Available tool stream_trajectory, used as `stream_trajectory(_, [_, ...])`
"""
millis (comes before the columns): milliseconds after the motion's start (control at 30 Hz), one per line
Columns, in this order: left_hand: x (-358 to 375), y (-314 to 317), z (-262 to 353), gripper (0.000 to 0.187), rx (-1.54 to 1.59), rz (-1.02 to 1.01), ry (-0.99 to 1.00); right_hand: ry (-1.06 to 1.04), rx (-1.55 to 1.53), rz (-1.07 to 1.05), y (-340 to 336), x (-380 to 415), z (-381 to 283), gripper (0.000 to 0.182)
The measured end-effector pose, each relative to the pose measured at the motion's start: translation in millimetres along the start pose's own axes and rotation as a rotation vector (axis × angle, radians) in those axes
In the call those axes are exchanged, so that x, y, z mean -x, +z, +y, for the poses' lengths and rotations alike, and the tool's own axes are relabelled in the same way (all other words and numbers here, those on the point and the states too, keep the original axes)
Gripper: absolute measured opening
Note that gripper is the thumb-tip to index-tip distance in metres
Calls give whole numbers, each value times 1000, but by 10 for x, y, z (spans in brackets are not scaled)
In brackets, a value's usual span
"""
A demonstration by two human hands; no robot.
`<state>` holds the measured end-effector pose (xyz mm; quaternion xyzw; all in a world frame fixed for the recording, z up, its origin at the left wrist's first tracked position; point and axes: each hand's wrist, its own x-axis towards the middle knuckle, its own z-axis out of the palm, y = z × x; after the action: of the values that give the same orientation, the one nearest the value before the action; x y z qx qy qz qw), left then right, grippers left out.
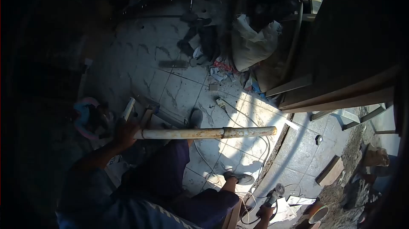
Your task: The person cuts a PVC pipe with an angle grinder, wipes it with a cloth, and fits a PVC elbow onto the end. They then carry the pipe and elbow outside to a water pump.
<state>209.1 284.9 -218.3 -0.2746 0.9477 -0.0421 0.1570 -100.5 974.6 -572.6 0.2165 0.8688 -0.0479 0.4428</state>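
My left hand (pixel 126 134) is wrapped round the left end of a long, stained white pipe (pixel 183 134). The pipe lies level across the view above my legs, with a joint or collar partway along and its far end in sunlight. At the lower right, my right hand (pixel 266 212) grips a corded power tool, apparently an angle grinder (pixel 276 192), held low beside my foot. Its working end is apart from the pipe. Shadow hides the fingers of my left hand in part.
A cable (pixel 266 156) winds over the tiled floor (pixel 183 92) near my shoes. A filled sack (pixel 253 48) and scraps stand at the back. To the right are a wooden block (pixel 330 170), a metal frame (pixel 349 116) and a round container (pixel 318 215). Dark furniture (pixel 341 88) overhangs the right.
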Motion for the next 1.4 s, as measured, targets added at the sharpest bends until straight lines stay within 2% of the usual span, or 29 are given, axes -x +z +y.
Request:
stream_trajectory(33, [31, -50, -297, 55, -18, 16, -16, -310, -47, 139, -415, 831, -482, 60])
stream_trajectory(100, [15, -104, -979, 49, -114, 111, 88, -452, 18, 128, -685, 1563, -821, 55])
stream_trajectory(133, [-11, -162, -1321, 49, -89, 116, 70, -482, 52, 82, -776, 1930, -999, 52])
stream_trajectory(200, [-121, -369, -1835, 36, -77, 205, 102, -520, 84, -27, -971, 2655, -1420, 47])
stream_trajectory(300, [-360, -534, -2643, 27, -19, 194, 104, -543, 88, -199, -1140, 3563, -2030, 39])
stream_trajectory(333, [-478, -599, -2883, 24, -44, 291, 134, -538, 91, -243, -1182, 3808, -2229, 37])
stream_trajectory(533, [-1258, -784, -4001, 22, -105, 355, 133, -419, 176, -431, -1112, 4615, -3400, 22])
stream_trajectory(567, [-1413, -827, -4138, 22, -132, 367, 130, -426, 135, -460, -1089, 4791, -3564, 20])
stream_trajectory(600, [-1585, -869, -4271, 22, -141, 387, 143, -528, -80, -506, -1065, 5000, -3676, 12])
stream_trajectory(633, [-1776, -882, -4411, 22, -149, 399, 170, -634, -306, -545, -1040, 5442, -4027, 22])
stream_trajectory(667, [-2049, -933, -4544, 23, -143, 366, 172, -626, -339, -546, -986, 5574, -4280, 22])
stream_trajectory(733, [-2482, -945, -4824, 24, -111, 360, 207, -633, -449, -323, -670, 5749, -4599, 34])
stream_trajectory(767, [-2741, -924, -4959, 24, -131, 368, 230, -825, -379, -460, -576, 5625, -4824, 36])
stream_trajectory(833, [-3213, -864, -5230, 23, -108, 338, 275, -357, -672, -561, -388, 5855, -5435, 38])
stream_trajectory(900, [-3799, -935, -5508, 21, -114, 312, 329, -366, -729, -534, -120, 5626, -5915, 37])
stream_trajectory(967, [-4108, -874, -5745, 20, -43, 225, 373, -366, -802, -447, 386, 5319, -5921, 36])
stream_trajectory(1033, [-4445, -879, -5947, 19, -35, 232, 432, -128, -953, -486, 847, 4988, -5973, 30])
stream_trajectory(1100, [-4738, -916, -6179, 20, 15, 157, 443, -155, -1080, -439, 937, 5443, -6326, 23])
stream_trajectory(1167, [-5201, -936, -6407, 22, 14, 148, 514, 42, -1002, -331, 1022, 5792, -6800, 20])
stream_trajectory(1233, [-5634, -823, -6602, 27, 23, 126, 568, 86, -1028, -262, 1156, 6225, -7121, 22])
stream_trajectory(1300, [-6131, -722, -6685, 31, 44, 81, 702, -202, -1249, -244, 1479, 6752, -7345, 22])
stream_trajectory(1333, [-6406, -615, -6705, 34, 53, 18, 704, -19, -1231, -105, 1531, 7148, -7713, 22])
stream_trajectory(1367, [-6731, -550, -6730, 38, 45, -62, 721, -25, -1266, -82, 1619, 7496, -7938, 19])
stream_trajectory(1400, [-7008, -454, -6726, 45, 5, -46, 797, 52, -1330, -55, 1663, 7935, -8292, 17])
